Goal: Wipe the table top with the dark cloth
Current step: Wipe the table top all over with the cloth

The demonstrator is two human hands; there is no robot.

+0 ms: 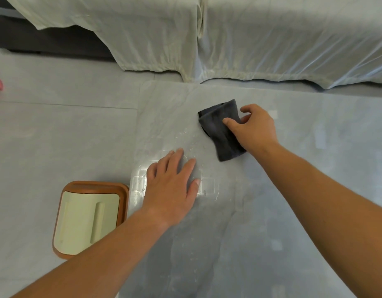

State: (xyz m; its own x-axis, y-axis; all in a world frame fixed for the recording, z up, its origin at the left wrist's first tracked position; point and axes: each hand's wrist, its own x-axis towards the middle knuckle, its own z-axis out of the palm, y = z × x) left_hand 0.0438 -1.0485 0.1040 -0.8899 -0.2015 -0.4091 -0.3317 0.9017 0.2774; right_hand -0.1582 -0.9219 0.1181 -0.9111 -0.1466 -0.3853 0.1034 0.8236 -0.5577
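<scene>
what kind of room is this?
Probably a home living room: the table stands before what looks like a sofa under pale sheets, with a lidded bin on the tiled floor beside it.

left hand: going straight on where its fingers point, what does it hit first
First just wet table top ahead of the left hand; further on it may clip the left corner of the dark cloth in the right hand, but that is close.

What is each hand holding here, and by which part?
The right hand grips the dark cloth along its right edge, thumb on top. The left hand holds nothing; it rests flat on a clear plastic piece.
</scene>
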